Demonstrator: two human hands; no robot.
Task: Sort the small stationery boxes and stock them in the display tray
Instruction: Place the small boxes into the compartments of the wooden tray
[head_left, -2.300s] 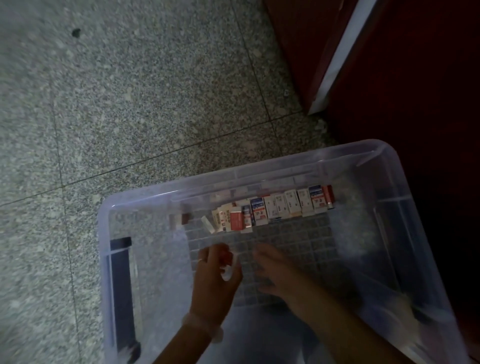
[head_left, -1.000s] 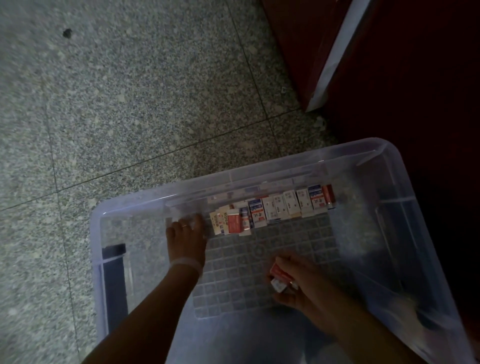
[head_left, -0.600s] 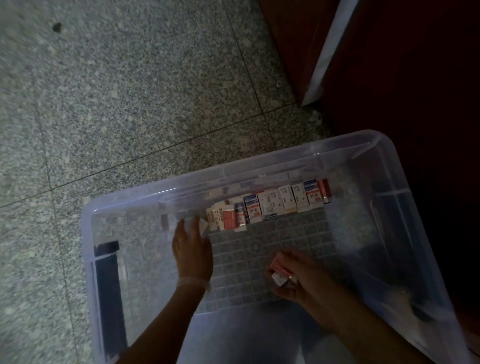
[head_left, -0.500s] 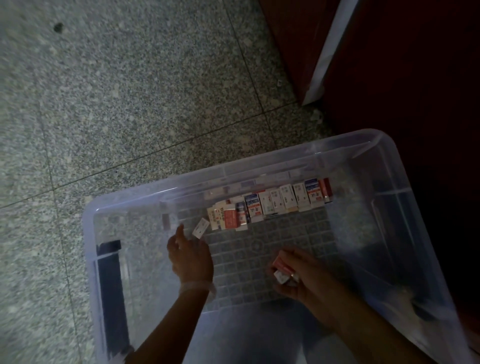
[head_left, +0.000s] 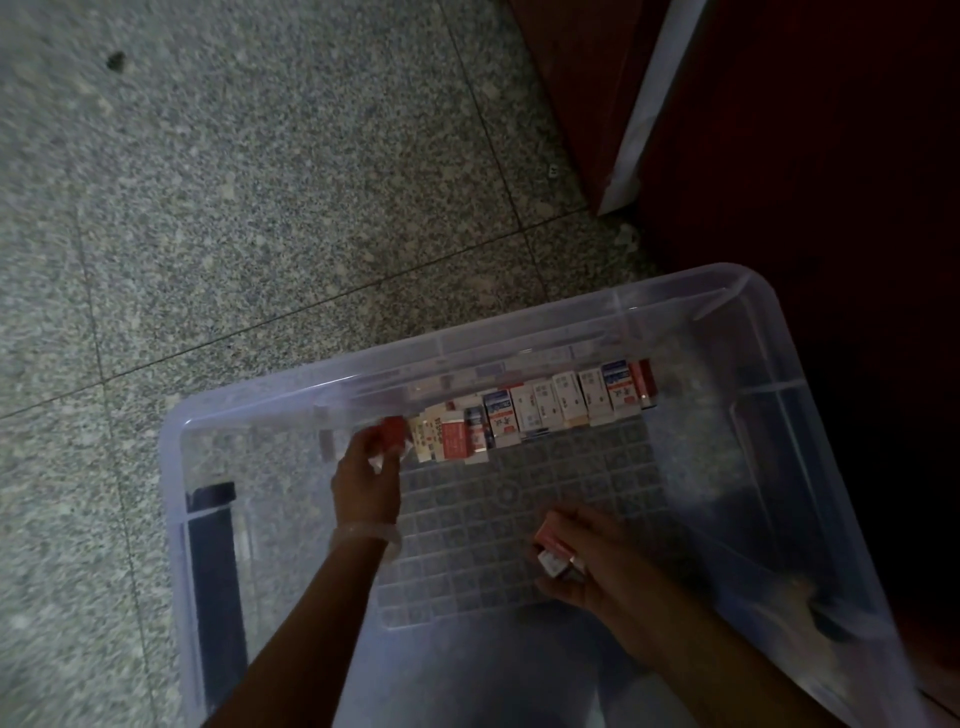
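Speckled granite floor tiles (head_left: 260, 208) fill the background, with a dark red cabinet (head_left: 779, 156) at 1 o'clock, and on the floor stands a clear plastic bin (head_left: 519, 338) with a gridded bottom.

Left hand (head_left: 366, 483) has its fingers curled round a small red box (head_left: 393, 430), with something white, maybe a flap or a second box, showing under the thumb; I cannot tell which. This box touches, or almost touches, the left end of the row of small stationery boxes (head_left: 535, 410), which stands along the far wall of the bin, from 11 o'clock toward 1 o'clock of the bin's middle. Right hand (head_left: 587, 566), at 5 o'clock of the middle, is closed round two or three more small boxes (head_left: 553, 553), red and white, held as a reserve.

I judge these boxes light and made of thin cardboard, so they will crush if they are squeezed hard, and their smooth print may slip. It is best to pinch each one on its two narrow sides, near the middle, and to set it upright against its neighbour. The boxes at the left end of the row lean a little, so a push from the side could tip them.
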